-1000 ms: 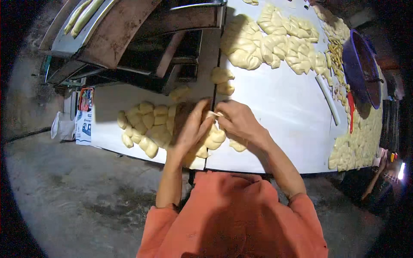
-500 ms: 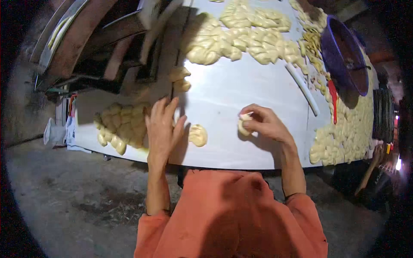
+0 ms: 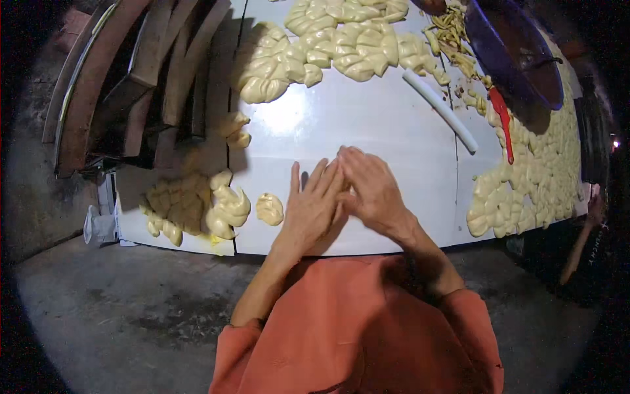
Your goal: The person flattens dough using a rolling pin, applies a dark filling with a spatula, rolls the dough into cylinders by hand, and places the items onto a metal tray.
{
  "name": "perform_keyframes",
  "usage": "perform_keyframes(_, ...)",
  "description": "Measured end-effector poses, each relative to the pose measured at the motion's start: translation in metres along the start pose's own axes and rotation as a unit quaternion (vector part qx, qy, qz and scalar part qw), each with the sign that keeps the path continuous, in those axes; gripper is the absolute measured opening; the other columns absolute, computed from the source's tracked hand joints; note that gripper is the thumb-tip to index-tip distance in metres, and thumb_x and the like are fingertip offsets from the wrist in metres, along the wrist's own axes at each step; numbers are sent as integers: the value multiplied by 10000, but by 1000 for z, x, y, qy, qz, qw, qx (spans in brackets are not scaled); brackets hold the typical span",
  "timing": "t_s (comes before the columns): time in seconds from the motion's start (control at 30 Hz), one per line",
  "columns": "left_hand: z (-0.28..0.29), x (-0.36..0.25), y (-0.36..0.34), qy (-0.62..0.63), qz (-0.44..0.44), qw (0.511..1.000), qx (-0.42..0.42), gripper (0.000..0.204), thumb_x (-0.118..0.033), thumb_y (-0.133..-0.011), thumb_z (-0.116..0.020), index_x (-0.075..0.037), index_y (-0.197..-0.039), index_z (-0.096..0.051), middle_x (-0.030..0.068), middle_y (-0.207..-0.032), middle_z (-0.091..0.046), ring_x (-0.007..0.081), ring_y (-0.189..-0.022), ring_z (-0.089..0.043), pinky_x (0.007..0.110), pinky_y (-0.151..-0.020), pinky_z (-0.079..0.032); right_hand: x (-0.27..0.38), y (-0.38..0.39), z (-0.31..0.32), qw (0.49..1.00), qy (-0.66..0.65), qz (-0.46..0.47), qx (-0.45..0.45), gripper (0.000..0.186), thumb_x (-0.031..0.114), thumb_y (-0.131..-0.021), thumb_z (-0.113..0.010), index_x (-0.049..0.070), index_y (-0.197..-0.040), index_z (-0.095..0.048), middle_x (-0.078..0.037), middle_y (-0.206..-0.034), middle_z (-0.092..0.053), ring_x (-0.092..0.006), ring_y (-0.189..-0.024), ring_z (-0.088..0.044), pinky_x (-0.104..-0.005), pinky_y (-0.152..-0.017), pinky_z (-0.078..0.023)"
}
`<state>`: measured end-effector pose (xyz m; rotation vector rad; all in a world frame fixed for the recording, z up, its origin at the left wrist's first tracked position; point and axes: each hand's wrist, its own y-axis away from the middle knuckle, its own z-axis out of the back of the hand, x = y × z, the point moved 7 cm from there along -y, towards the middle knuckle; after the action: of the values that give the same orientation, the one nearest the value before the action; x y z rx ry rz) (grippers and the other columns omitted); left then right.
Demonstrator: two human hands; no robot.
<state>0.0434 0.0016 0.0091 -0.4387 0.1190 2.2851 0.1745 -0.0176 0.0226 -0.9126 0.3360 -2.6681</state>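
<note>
Both my hands meet over the white tabletop (image 3: 295, 134), fingertips touching. Above the surface, my left hand (image 3: 315, 199) has its fingers stretched out and its index finger and thumb side apart. My right hand (image 3: 375, 192) is bent, its fingers pressed together against the left fingertips. Whatever lies between or under the hands is hidden. Just left of my left hand is a flattened round of pale yellow dough (image 3: 270, 209). Farther left, a mound of soft dough lumps (image 3: 228, 209) sits beside a shaded heap of dough pieces (image 3: 176, 200).
Dough lumps (image 3: 357, 49) cover the far side, and many smaller pieces (image 3: 515, 187) the right. A white rod (image 3: 441, 110), a red spatula-like tool (image 3: 502, 118) and a purple basin (image 3: 508, 49) are at the far right. Dark wooden trays (image 3: 141, 79) stack at the far left.
My left hand has moved right, off the dough heap, to meet my right hand. My right hand has come left; the dough it pinched no longer shows. The view has shifted.
</note>
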Motion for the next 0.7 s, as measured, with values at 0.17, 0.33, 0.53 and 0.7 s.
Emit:
perform_keyframes(0.17, -23, -9, 10, -82, 30, 992, 90, 818, -537, -987, -529, 6, -1568, -335, 190, -1652, -307, 358, -1545, -255, 771, -1156, -69, 3, 34, -30, 988, 86, -40, 124, 902, 705, -934, -479, 45, -1544, -402, -150, -1619, -384, -284, -1522, -323, -645, -1221, -161)
perform_keyframes(0.33, -21, 3, 10, -64, 60, 993, 78, 908, -632, -966, -501, -25, -1605, -284, 187, -1683, -242, 353, -1563, -212, 771, -1149, -55, -3, 46, -24, 973, 166, -49, 156, 903, 723, -926, -461, 90, -1565, -384, -103, -1660, -325, -244, -1541, -282, -707, -1206, -119)
perform_keyframes(0.53, -33, -8, 39, -35, 36, 994, 96, 867, -581, -973, -537, -44, -1605, -285, 187, -1683, -235, 373, -1565, -190, 772, -1152, -67, -2, 51, -20, 981, 112, -46, 149, 797, 669, -956, -488, 98, -1511, -476, -134, -1628, -371, -309, -1515, -326, -716, -1196, -120)
perform_keyframes(0.7, -30, -17, 39, -51, 65, 991, 104, 854, -631, -968, -515, -99, -1607, -317, 171, -1679, -258, 338, -1570, -191, 784, -1143, -73, -64, 30, 66, 980, 135, -121, -81, 563, 317, -920, -725, 69, -1402, -573, -183, -1475, -528, -361, -1389, -478, -586, -1169, -306)
